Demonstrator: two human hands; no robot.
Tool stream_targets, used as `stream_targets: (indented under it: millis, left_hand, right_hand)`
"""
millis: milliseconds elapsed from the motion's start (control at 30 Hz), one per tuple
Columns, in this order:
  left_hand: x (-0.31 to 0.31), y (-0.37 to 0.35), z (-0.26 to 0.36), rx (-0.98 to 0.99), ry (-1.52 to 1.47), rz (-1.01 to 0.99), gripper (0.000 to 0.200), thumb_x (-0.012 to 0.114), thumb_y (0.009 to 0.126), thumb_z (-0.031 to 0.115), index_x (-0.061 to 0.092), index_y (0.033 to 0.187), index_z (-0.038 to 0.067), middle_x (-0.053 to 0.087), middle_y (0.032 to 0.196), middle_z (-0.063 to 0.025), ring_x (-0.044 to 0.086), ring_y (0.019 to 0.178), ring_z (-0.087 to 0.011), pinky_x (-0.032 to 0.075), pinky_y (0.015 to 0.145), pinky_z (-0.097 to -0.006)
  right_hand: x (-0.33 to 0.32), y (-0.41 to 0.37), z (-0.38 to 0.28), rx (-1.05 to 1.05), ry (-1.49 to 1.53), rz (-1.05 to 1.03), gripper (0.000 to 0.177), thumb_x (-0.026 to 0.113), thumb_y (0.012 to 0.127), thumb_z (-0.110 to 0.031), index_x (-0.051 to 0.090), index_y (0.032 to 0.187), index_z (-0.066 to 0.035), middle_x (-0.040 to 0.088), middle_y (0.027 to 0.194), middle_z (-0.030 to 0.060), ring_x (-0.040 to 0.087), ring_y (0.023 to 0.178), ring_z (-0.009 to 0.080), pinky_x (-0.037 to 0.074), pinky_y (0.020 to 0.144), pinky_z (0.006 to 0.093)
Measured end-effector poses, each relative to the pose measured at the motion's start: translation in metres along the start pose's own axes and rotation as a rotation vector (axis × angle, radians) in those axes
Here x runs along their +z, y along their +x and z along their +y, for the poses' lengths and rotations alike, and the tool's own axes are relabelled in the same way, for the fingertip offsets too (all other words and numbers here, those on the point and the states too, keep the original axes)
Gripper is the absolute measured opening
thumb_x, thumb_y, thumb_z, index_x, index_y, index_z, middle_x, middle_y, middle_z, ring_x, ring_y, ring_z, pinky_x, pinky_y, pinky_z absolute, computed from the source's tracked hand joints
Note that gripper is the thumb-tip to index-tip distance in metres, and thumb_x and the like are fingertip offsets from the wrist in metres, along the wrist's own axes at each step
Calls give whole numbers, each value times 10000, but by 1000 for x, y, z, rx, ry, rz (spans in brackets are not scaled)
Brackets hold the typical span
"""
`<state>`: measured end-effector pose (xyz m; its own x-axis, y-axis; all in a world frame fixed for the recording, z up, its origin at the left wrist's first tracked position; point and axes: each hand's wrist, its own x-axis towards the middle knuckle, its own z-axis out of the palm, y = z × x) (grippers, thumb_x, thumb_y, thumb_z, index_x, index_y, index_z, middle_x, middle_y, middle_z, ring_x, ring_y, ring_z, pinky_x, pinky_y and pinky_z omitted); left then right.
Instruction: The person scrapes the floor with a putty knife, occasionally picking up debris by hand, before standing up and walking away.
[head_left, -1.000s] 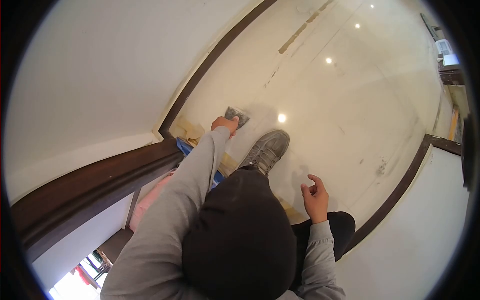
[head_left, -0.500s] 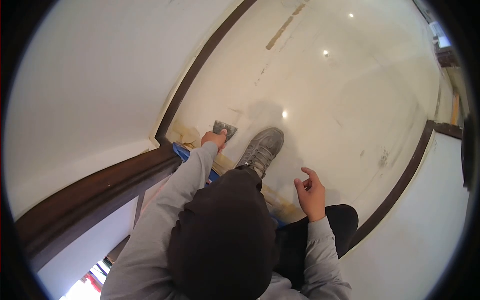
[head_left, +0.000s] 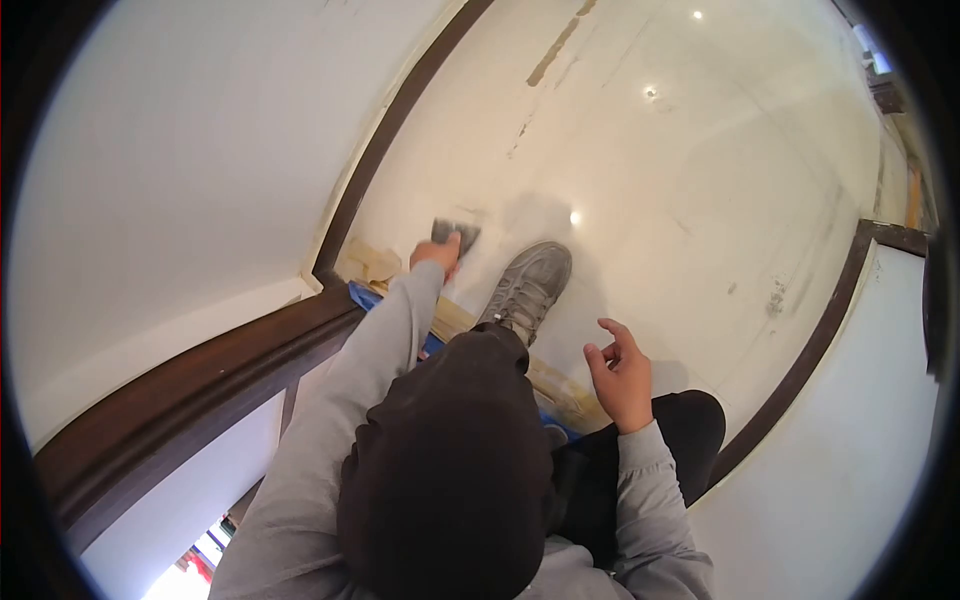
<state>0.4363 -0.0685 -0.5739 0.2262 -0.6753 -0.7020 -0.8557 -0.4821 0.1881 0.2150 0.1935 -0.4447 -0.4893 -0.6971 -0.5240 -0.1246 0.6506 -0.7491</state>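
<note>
My left hand [head_left: 437, 254] grips a scraper with a wide dark blade [head_left: 457, 233], its fingers closed around the handle end. The blade lies against the pale floor [head_left: 640, 200], close to a faint brownish mark. My right hand [head_left: 622, 378] hangs in the air near my bent right knee, holding nothing, with thumb and forefinger apart and the other fingers curled. Between the hands, my grey laced shoe [head_left: 530, 284] stands on the floor. Most of the scraper's handle is hidden by my left hand.
Dark wood trim [head_left: 395, 130] borders the floor on the left, and a dark wooden frame [head_left: 200, 385] runs to the lower left. Yellowish tape or paper [head_left: 372, 262] and blue sheeting [head_left: 364, 296] lie along the threshold. A brown strip [head_left: 560, 45] marks the floor farther off.
My left hand and the scraper have moved slightly forward and to the right along the floor, and the blade is now blurred. My right hand is nearly unchanged. The view has shifted a little.
</note>
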Motion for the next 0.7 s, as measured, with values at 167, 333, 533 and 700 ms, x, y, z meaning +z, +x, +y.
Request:
stream_targets:
  millis: [167, 333, 533, 700]
  left_hand:
    - [4, 25, -25, -75, 87, -157, 574, 601, 848, 547, 629, 626, 19, 618, 548, -72, 576, 445, -190, 461, 431, -337]
    - [10, 18, 8, -28, 63, -21, 543, 603, 845, 547, 662, 745, 16, 643, 595, -74, 603, 479, -186, 474, 447, -338]
    - [-12, 14, -7, -73, 27, -118, 529, 635, 846, 513, 638, 745, -6, 634, 585, -65, 563, 449, -166, 442, 403, -343]
    - [-57, 10, 38, 284, -432, -217, 351, 567, 938, 330, 574, 876, -16, 647, 716, -121, 601, 492, -182, 459, 409, -297]
  right_hand:
    - [1, 4, 0, -4, -34, 62, 392, 667, 830, -157, 589, 1202, -61, 585, 619, 75, 552, 540, 167, 451, 557, 301]
    - [-4, -2, -6, -3, -42, 21, 388, 667, 828, -163, 590, 1195, -65, 587, 617, 82, 566, 546, 181, 455, 560, 314]
    - [2, 5, 2, -51, -20, 89, 395, 673, 820, -174, 592, 1195, -83, 597, 628, 89, 580, 555, 199, 461, 566, 327]
    - [5, 3, -9, -265, -12, 98, 375, 675, 818, -166, 602, 1177, -82, 593, 630, 93, 575, 558, 199, 463, 570, 330]
